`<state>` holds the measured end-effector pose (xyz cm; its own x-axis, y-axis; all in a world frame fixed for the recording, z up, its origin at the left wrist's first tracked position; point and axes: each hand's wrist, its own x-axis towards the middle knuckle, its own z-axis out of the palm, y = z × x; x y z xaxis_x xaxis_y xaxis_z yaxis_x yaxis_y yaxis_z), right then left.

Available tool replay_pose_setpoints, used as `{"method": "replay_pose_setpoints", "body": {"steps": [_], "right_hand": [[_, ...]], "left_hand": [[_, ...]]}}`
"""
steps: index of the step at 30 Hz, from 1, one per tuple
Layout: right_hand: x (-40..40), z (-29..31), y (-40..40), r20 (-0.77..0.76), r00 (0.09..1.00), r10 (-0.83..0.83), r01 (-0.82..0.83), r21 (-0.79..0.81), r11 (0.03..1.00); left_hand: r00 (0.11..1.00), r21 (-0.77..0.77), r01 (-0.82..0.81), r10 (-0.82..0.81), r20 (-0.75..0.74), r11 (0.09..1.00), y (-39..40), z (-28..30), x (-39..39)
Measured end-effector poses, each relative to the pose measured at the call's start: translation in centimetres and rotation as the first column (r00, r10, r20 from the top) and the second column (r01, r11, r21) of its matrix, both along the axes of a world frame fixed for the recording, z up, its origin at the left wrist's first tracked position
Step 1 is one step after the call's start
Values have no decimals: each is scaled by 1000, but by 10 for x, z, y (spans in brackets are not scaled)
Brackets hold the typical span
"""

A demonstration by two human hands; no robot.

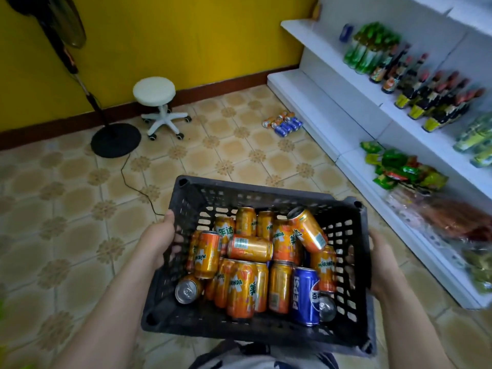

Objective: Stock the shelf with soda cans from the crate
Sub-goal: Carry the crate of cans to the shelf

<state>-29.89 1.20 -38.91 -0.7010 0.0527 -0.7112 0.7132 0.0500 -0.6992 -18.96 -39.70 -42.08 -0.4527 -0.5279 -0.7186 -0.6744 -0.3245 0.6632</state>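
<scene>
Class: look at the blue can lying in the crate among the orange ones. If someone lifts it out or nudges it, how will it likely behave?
The blue can lies on its side, so a nudge would probably roll it. Its smooth, glossy wall may be a little slippery. It looks unopened, so likely heavy for its size. It leans on orange cans in the crate, which may shift when it leaves.

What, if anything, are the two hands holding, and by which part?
Both hold the black crate of cans: the left hand grips its left wall, fingers through the side opening; the right hand grips its right wall.
</scene>
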Motion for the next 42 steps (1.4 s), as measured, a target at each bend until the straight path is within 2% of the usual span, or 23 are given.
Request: {"method": "replay_pose_setpoints", "body": {"steps": [6, 11, 16, 19, 24, 32, 35, 39, 42], "right_hand": [[-159, -37, -51, 21, 1000, 20, -20, 10, 1000], [-295, -43, -92, 35, 996, 84, -85, 54, 995], [-416, -19, -150, 13, 995, 95, -96, 52, 994], [-484, -17, -188, -32, 997, 68, -67, 26, 997], [-593, -20, -274, -8, 1000, 15, -15, -12, 1000], [-730, -26, -390, -18, 988, -151, 151, -27, 988], [-787, -27, -421, -13, 979, -204, 204, -18, 979], [-872, -43, -457, 16, 971, -239, 240, -25, 971], [-945, -60, -479, 57, 959, -279, 283, -90, 955]], "left_hand": [[997, 23, -21, 19, 76, 1000, -46, -30, -132], [989, 19, -29, 26, 142, 999, -77, -44, -248], [995, 14, -12, 10, 102, 1000, -118, -29, -358], [996, 22, -18, 16, 84, 1000, -159, -30, -429], [994, -13, -15, 17, 107, 1000, -245, -40, -556], [970, -102, 215, -201, 134, 971, -381, -21, -764], [964, -160, 248, -226, 141, 956, -417, -13, -842], [940, -152, 315, -285, 188, 937, -460, -32, -947], [928, -133, 330, -295, 227, 935, -480, -43, -1026]]}}
